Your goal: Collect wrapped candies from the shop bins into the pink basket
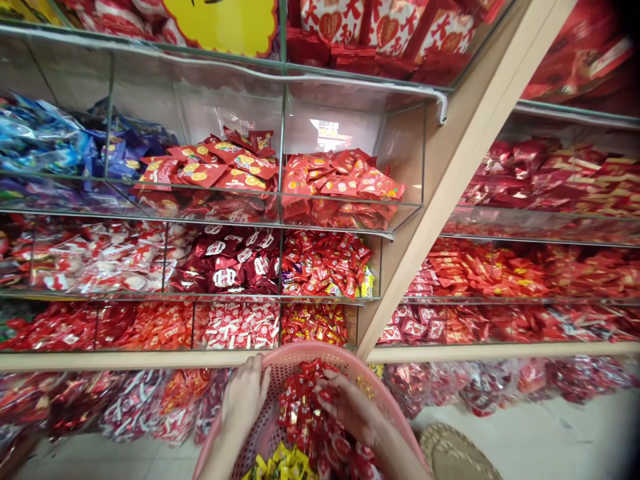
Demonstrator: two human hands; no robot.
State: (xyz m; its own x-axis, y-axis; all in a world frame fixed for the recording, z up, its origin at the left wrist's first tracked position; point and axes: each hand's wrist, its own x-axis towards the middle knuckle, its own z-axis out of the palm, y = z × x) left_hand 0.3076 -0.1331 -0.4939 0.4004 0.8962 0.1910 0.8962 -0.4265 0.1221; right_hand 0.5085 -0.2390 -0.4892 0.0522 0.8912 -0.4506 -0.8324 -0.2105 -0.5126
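A pink perforated basket [340, 351] sits at the bottom centre against the shelf's lower edge. Inside lie small red-wrapped candies [300, 407] and, nearer the front, yellow-wrapped ones [283, 463]. My left hand [246, 393] is at the basket's left rim, with its fingers bent over the rim. Over the red candies inside the basket is my right hand [347, 403], its fingers curved and apart, touching or just above the pile. Whether a candy is between those fingers is hard to tell.
Clear bins hold orange-printed red packets [340, 177], blue packets [40, 143], dark red packets [230, 260] and small red candies [325, 260]. A slanting wooden upright [465, 153] divides the shelves. Bagged candies [135, 403] lie beneath; a round woven item [455, 457] is at lower right.
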